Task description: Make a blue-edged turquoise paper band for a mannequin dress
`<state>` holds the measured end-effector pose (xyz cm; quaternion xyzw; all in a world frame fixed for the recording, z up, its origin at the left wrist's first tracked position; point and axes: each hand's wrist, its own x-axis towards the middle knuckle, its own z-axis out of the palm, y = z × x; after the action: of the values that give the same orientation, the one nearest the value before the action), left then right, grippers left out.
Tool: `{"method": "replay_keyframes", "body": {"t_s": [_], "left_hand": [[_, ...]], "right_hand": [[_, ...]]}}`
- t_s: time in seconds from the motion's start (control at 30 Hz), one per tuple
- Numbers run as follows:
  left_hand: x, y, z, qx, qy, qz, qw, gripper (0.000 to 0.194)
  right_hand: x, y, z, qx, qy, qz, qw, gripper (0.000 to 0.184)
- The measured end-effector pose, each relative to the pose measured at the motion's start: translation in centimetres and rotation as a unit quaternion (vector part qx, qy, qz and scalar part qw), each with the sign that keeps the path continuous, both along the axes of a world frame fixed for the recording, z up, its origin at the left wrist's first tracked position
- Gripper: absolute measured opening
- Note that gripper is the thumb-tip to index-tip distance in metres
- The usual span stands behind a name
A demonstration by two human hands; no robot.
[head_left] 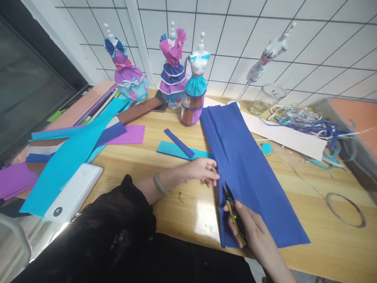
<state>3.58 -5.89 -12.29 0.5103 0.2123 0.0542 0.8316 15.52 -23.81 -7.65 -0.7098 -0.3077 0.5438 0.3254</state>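
Note:
A large dark blue sheet (247,157), paper-like and creased, lies lengthwise across the table, with a narrow strip along its left edge. At that edge, the curled fingers of my left hand (203,172) pinch the sheet. My right hand (250,224) is closed around yellow-handled thread snips (235,220), whose dark blades stand slightly apart over the sheet, close to the left edge. Left of the sheet are a turquoise folded strip (176,149) and a short dark blue strip (179,143) lying partly across it.
Dressed mini mannequins (194,90) stand at the back, beside a bare-stemmed one (266,59) leaning by the wall. Coloured sheets (73,145) and a white power bank (78,192) lie left. Right are a glass jar (268,98), tangled ribbons (306,118), a pale strip (288,135) and a ring-shaped roll (346,210).

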Motion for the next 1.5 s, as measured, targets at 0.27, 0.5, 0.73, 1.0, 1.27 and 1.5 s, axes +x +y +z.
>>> {"method": "replay_keyframes", "body": {"t_s": [0.27, 0.5, 0.73, 1.0, 1.27, 1.5], "left_hand": [[-0.1, 0.1, 0.1, 0.004, 0.007, -0.001, 1.000, 0.030], [-0.1, 0.0, 0.2, 0.003, 0.007, -0.002, 1.000, 0.029], [0.0, -0.1, 0.4, 0.021, 0.001, -0.014, 1.000, 0.036], [0.0, -0.2, 0.6, 0.042, 0.027, -0.014, 0.999, 0.033], [-0.1, 0.0, 1.1, 0.024, 0.026, -0.025, 0.999, 0.034], [-0.2, 0.4, 0.7, -0.004, 0.009, -0.032, 0.999, 0.038]], "right_hand": [[-0.1, 0.0, 0.0, -0.015, 0.006, 0.012, 1.000, 0.050], [-0.2, 0.6, -0.1, 0.010, -0.002, 0.001, 1.000, 0.049], [-0.1, 0.4, -0.1, 0.008, -0.002, -0.002, 1.000, 0.047], [-0.1, -0.2, 0.2, -0.013, 0.001, 0.005, 1.000, 0.050], [-0.4, -0.1, 0.1, -0.008, 0.011, 0.003, 1.000, 0.050], [-0.8, 0.2, 0.4, -0.008, 0.016, -0.002, 1.000, 0.051]]}}
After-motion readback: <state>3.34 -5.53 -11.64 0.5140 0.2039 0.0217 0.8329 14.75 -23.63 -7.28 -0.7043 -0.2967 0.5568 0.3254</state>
